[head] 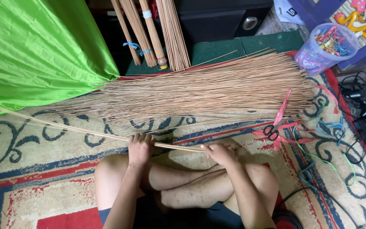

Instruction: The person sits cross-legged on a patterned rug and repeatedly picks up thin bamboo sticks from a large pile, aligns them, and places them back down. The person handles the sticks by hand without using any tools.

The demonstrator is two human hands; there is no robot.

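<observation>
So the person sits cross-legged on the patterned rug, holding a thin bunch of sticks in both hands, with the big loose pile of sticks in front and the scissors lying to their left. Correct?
Nearly. The scissors lie to the person's right, not left, among pink strips by the pile of sticks. The head view shows this. The rest holds: left hand and right hand both grip the thin bunch of sticks over the rug.

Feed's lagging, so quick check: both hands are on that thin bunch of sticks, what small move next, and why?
Probably slide the right hand to even the thick ends of the bunch of sticks, since both hands grip near them; the left hand steadies.
</observation>
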